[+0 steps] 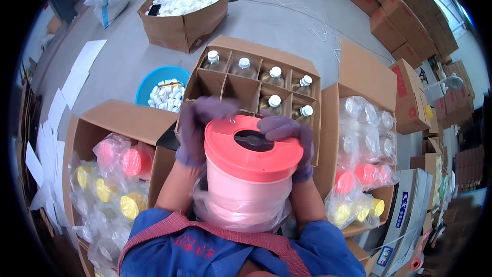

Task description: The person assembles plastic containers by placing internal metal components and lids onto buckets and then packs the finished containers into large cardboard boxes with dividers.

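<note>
Closest of all, a red strap (177,221) crosses the blue shirt (323,246), and just beyond comes the pink-lidded tub (248,190), clear plastic (256,220) bunched round its body, tipped towards the wearer in front of the divided carton (241,92). It's probably tucked close so both hands can work over its top! Right hand (289,133) is firmly on: palm against the rim, fingers curled over beside the dark central opening (256,146), half closed. Left hand (207,115) bends its fingers at the opposite rim; whether they pinch anything, I can't tell. Open cartons (366,77) flank it, presumably for easy reach.
</note>
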Demonstrator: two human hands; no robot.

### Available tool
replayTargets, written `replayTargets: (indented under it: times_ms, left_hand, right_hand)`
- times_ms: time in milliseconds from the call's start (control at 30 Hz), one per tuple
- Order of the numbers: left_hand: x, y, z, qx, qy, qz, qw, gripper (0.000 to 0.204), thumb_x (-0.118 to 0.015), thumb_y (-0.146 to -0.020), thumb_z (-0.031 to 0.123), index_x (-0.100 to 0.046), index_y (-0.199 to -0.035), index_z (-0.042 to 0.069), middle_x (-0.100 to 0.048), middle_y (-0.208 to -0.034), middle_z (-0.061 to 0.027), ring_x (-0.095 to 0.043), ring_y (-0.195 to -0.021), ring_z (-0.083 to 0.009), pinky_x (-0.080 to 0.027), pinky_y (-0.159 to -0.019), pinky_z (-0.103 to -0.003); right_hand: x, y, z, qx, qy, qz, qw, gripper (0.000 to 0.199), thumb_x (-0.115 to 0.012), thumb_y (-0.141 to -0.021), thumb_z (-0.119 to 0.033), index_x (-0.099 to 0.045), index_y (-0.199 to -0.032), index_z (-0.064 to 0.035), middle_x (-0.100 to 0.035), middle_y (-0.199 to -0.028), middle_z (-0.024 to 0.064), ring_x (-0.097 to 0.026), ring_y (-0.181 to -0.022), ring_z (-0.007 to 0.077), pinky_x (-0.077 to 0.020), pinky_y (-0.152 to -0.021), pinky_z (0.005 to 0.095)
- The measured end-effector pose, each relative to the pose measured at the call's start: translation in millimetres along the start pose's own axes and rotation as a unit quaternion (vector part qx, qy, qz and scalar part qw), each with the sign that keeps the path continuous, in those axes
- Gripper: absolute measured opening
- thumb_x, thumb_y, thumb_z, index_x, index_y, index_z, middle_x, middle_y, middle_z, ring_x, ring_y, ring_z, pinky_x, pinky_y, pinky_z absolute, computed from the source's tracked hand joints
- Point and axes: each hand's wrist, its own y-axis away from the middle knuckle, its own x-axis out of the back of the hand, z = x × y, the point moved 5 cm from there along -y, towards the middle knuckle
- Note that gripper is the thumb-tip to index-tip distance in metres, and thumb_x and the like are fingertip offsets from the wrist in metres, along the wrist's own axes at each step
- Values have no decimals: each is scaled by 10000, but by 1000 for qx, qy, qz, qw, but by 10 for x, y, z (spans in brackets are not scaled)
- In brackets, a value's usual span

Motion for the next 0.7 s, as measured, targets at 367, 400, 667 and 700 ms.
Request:
replayTargets:
  times_ms: [367,400,667,700]
  left_hand:
    - [-110,358,-10,-58,-30,-17,998,383,-327,-1032,294,-561,-853,49,-605,-844,-109,-576,-867,-292,-421,-873,-424]
    - [-165,358,134,-96,-87,-24,991,355,-366,-1026,285,-573,-867,43,-611,-857,-109,-582,-842,-285,-441,-823,-411]
    - [-262,518,518,-207,-269,-54,939,160,-489,-925,96,-605,-857,9,-648,-873,-124,-593,-785,-274,-483,-728,-361]
    - [-284,497,569,-227,-308,-47,923,122,-510,-892,78,-607,-859,13,-648,-876,-121,-594,-798,-276,-483,-747,-371]
  right_hand:
    - [-238,332,-574,118,225,42,966,441,-405,-1029,-363,-631,-816,-50,-657,-808,110,-624,-818,291,-475,-885,486]
    - [-246,336,-585,114,234,58,964,450,-402,-1030,-364,-627,-803,-47,-655,-804,111,-621,-819,291,-472,-892,487]
    - [-536,331,-885,117,419,34,900,304,-602,-895,-315,-600,-1033,-43,-626,-1065,129,-586,-1004,334,-374,-1031,554]
    - [-700,281,-1025,124,487,32,864,360,-650,-862,-337,-592,-1067,-47,-615,-1110,129,-577,-1035,339,-360,-1041,561]
